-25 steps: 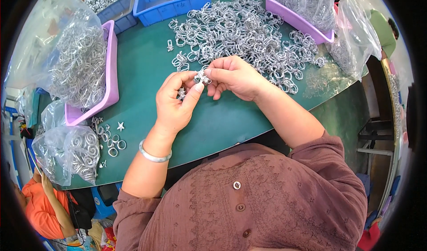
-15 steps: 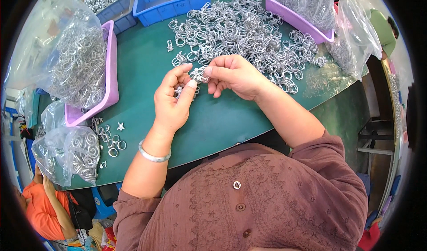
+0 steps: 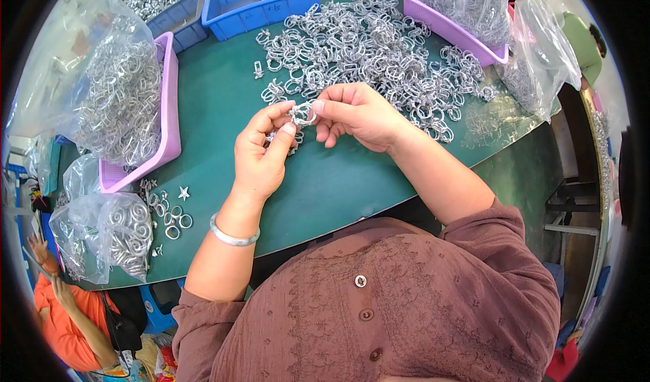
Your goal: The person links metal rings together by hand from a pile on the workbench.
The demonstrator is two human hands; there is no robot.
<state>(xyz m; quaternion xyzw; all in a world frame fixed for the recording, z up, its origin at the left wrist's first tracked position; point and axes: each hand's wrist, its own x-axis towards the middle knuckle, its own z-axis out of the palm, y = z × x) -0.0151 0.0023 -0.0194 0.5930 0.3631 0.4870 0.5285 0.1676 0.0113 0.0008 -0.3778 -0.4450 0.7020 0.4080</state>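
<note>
- Over the middle of the green table (image 3: 203, 111), the left hand (image 3: 261, 155) and the right hand (image 3: 355, 115) meet fingertip to fingertip around one small silver ring (image 3: 302, 115).
- Both hands are closed in a pinch on that ring: the left thumb and forefinger hold its left side, the right thumb and forefinger its right side.
- More small metal pieces seem tucked under the left palm; how many is too small to tell.
- Just beyond the hands, on the far side, a big heap of loose rings (image 3: 365, 43) spreads across the table.
- A purple tray (image 3: 169, 111) at the left carries a clear bag full of rings; another purple tray (image 3: 447, 23) sits far right, and a blue bin (image 3: 264, 6) stands at the far edge.
- A few finished-looking rings and a little star (image 3: 183, 193) lie near left, beside another bag (image 3: 101, 236).
- By my reading, the step in hand is fitting or checking a single ring; the next move calls for a steady two-handed pinch and a small twist or press, without letting the spare pieces slip.
</note>
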